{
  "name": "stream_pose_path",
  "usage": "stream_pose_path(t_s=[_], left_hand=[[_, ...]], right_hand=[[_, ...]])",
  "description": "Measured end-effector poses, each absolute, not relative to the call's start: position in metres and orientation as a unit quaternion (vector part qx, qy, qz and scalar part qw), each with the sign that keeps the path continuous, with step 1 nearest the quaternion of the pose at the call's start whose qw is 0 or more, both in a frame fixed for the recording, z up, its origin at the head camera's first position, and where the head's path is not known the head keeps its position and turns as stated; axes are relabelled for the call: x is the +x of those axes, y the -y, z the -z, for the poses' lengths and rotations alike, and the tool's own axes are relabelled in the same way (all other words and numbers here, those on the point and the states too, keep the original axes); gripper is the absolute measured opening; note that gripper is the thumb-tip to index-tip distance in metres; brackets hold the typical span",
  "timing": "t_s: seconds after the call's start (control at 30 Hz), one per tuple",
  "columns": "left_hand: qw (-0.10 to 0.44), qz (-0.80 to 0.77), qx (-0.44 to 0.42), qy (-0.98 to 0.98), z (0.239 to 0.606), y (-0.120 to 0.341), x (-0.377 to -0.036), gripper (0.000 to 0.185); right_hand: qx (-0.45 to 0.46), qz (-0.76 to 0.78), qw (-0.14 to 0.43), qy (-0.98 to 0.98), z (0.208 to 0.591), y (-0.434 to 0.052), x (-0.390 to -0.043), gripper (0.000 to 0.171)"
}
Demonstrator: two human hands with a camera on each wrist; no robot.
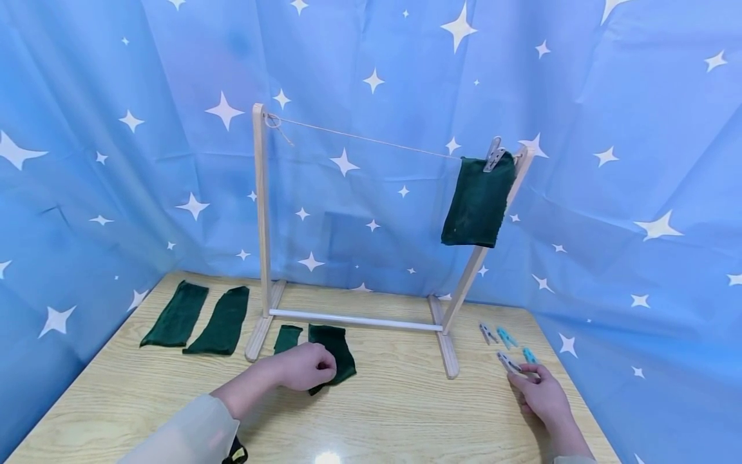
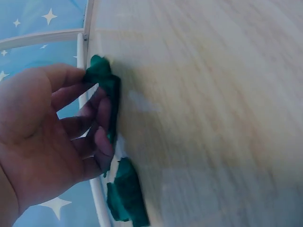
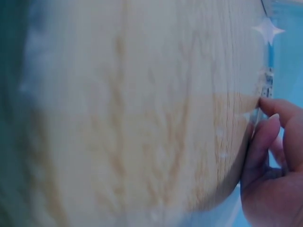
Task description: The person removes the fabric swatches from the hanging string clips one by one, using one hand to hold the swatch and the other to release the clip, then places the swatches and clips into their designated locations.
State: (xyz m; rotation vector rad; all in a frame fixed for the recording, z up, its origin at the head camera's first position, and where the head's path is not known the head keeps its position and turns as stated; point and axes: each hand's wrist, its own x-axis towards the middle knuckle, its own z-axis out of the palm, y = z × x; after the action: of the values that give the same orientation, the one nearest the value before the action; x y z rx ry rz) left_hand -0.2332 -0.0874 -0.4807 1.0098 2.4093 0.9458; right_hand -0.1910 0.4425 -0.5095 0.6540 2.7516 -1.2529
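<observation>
My left hand (image 1: 306, 367) is low over the table, its thumb and a finger pinching an edge of a dark green cloth (image 1: 342, 354). In the left wrist view that pinched cloth (image 2: 112, 90) bunches up at the fingertips. A smaller green piece of cloth (image 1: 288, 338) lies just left of it, partly covered by the hand. On the right, my right hand (image 1: 540, 393) pinches the near end of a grey clothespin (image 1: 508, 361) at the tabletop. Another grey clothespin (image 1: 488, 333) and two teal clothespins (image 1: 507, 337) lie close by.
A wooden drying rack (image 1: 262, 212) with a string (image 1: 371, 138) stands at the back. One green cloth (image 1: 478, 206) hangs at its right end under a grey clothespin (image 1: 493, 154). Two green cloths (image 1: 176, 316) lie at the table's left. A starry blue curtain (image 1: 359, 58) surrounds the table.
</observation>
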Motion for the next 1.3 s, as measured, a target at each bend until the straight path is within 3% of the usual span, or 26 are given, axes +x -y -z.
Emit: stream_pose_path(t_s=[0.2,0.37,0.47,0.6,0.73,0.93,1.17,1.3], left_hand=[[0.223,-0.338,0.384,-0.83,0.471,0.09,-0.233,0.03],[0.172,-0.293,0.361,-0.868,0.468,0.086,-0.228,0.018],[0.13,-0.227,0.316,-0.912,0.469,0.083,-0.222,0.043],[0.14,-0.158,0.27,-0.94,0.47,0.083,-0.217,0.075],[0.165,-0.166,0.261,-0.937,0.469,0.086,-0.217,0.08],[0.145,-0.206,0.281,-0.926,0.47,0.081,-0.227,0.071],[0.184,-0.192,0.258,-0.929,0.472,0.069,-0.245,0.096],[0.205,-0.207,0.241,-0.926,0.472,0.068,-0.251,0.101]], right_hand=[[0.209,0.408,0.026,-0.888,0.509,-0.442,-0.193,0.059],[0.21,0.416,0.03,-0.884,0.511,-0.441,-0.193,0.06],[0.211,0.408,0.031,-0.887,0.512,-0.442,-0.194,0.062],[0.211,0.403,0.034,-0.89,0.512,-0.441,-0.193,0.063],[0.216,0.399,0.033,-0.89,0.511,-0.44,-0.193,0.063],[0.215,0.389,0.027,-0.895,0.509,-0.44,-0.193,0.063],[0.219,0.4,0.034,-0.889,0.51,-0.44,-0.193,0.063],[0.222,0.407,0.035,-0.885,0.509,-0.44,-0.192,0.065]])
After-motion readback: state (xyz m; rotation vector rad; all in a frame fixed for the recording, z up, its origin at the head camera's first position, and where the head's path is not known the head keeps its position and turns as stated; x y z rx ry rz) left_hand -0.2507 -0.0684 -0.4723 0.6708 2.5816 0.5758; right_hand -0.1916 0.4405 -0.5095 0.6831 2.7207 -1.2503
